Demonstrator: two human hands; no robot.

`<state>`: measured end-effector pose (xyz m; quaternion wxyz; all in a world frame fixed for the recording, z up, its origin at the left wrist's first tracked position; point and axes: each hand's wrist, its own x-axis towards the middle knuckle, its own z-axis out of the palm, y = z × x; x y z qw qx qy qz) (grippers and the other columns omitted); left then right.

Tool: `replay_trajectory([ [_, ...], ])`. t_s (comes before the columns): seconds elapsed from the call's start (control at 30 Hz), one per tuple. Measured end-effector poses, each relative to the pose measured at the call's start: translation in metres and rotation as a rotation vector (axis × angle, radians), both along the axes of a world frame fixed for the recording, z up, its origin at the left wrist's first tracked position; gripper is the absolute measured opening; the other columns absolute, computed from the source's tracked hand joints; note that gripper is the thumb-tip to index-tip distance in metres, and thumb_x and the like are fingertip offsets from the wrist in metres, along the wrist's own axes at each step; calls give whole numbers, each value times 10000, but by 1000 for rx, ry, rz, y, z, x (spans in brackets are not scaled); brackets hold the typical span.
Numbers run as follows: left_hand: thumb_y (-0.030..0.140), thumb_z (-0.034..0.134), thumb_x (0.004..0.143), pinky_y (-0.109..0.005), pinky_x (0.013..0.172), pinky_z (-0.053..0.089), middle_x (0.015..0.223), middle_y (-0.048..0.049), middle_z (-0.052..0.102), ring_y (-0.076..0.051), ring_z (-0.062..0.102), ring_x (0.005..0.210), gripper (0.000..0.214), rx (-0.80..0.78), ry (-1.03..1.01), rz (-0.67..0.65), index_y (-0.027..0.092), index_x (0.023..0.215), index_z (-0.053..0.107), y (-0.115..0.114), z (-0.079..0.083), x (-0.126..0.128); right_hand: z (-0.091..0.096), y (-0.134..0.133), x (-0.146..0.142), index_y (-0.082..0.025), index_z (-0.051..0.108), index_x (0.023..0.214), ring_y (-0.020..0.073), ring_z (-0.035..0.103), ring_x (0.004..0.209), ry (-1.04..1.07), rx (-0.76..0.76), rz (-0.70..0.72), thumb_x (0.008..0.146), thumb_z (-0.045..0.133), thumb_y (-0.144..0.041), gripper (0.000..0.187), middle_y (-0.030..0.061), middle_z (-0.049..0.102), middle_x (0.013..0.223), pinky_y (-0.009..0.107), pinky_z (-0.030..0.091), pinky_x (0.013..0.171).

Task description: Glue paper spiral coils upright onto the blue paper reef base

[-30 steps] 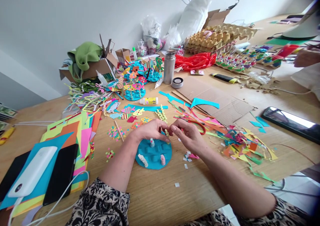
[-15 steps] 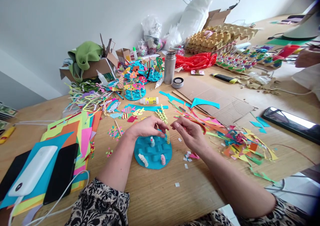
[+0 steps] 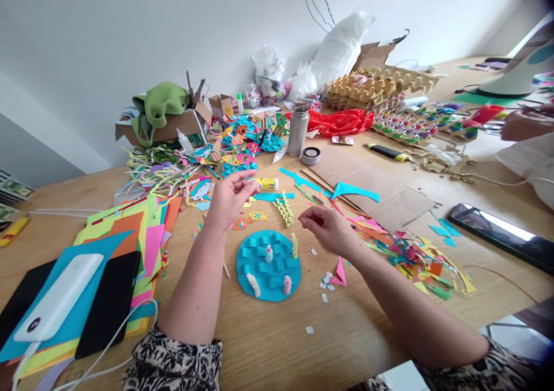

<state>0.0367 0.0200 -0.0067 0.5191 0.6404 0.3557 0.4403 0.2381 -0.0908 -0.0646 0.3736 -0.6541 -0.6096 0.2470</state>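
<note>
A round blue paper disc [image 3: 259,267] lies on the wooden table in front of me, with small rolled paper spirals standing on it: two white, one pink and one yellow [image 3: 295,245]. My left hand [image 3: 228,197] is lifted beyond the disc's far left, fingers loosely spread and holding nothing, its fingertips close to a white glue bottle with a yellow label [image 3: 267,183]. My right hand [image 3: 325,230] hovers just right of the disc, with thumb and fingers drawn together in a loose pinch and nothing visible in them.
Loose yellow spirals [image 3: 283,211] and paper fish lie past the disc. A stack of coloured sheets [image 3: 130,229], a white power bank [image 3: 58,295] and a black phone [image 3: 108,301] sit at left. Paper scraps [image 3: 411,252] and a dark tablet [image 3: 502,235] lie at right, where another person's hand [image 3: 521,124] shows.
Both hands have let go of the yellow spiral, which now stands on the disc. My left hand has risen toward the glue bottle; my right hand has drawn back to the right. The view has tilted up.
</note>
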Motion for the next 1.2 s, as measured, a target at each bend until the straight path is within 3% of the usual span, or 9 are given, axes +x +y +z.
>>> replay_trajectory([
  [0.2,325,705,704,-202,549,447,664,-11,667,-112,608,616,378,2,-100,38,139,1032,667,-6,15,-7,6,47,-1,-175,651,730,165,616,647,-464,-280,-42,827,520,-317,216,53,682,708,241,367,547],
  [0.37,335,690,713,-217,560,452,654,-10,669,-111,602,599,362,-1,-112,27,136,1015,671,-8,18,-9,-2,73,-10,-148,660,716,233,642,713,-583,-378,-98,835,505,-374,299,140,692,752,272,362,547],
  [0.53,312,689,709,-226,572,458,653,-10,660,-134,629,649,335,15,-128,9,138,995,674,-8,17,-9,-6,82,-12,-133,664,723,225,643,684,-630,-398,-103,810,518,-304,241,146,692,761,268,352,532],
  [0.7,315,681,718,-238,596,475,703,-33,687,-136,631,654,334,24,-111,30,128,995,674,-6,15,-9,0,75,-13,-145,652,741,217,637,733,-642,-275,-126,807,484,-230,200,126,696,780,266,330,540],
  [0.87,297,679,719,-254,664,496,781,-56,711,-152,643,725,232,50,-46,45,137,885,703,-6,7,-2,23,48,-21,-173,614,841,199,623,775,-658,-85,-168,866,424,-261,212,81,689,827,263,331,589],
  [1.03,366,727,682,-273,675,506,798,-64,716,-164,640,723,306,132,71,45,143,891,713,-14,3,7,45,19,-38,-176,589,812,166,583,640,-725,205,-141,888,421,-267,207,57,669,778,268,266,530],
  [1.2,380,710,696,-276,678,502,790,-63,724,-166,644,715,273,135,68,96,143,830,720,-24,1,5,56,0,-56,-158,603,788,156,552,593,-877,327,-63,908,379,-231,264,77,644,746,291,190,498],
])
